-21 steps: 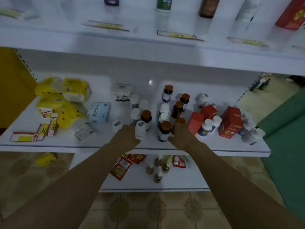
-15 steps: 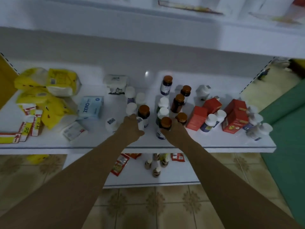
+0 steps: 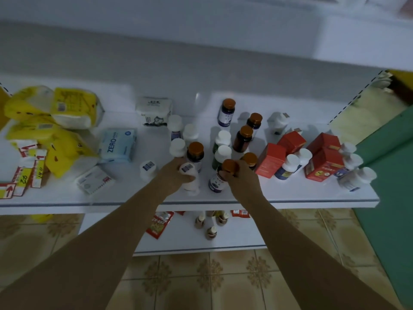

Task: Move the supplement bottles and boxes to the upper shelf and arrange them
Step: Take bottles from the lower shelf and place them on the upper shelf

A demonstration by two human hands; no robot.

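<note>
Early: left hand (image 3: 176,174) grips a white bottle (image 3: 191,183), right hand (image 3: 243,179) a brown-capped bottle (image 3: 216,182); remaining bottles (image 3: 226,113) and red boxes (image 3: 270,159) await lifting

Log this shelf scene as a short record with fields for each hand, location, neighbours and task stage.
left grip: holds white bottle with a barcode on its cap
right grip: holds brown-capped bottle
location: front of the middle shelf
neighbours: red boxes to the right, yellow packs to the left
stage: both bottles gripped, not yet on the upper shelf
</note>
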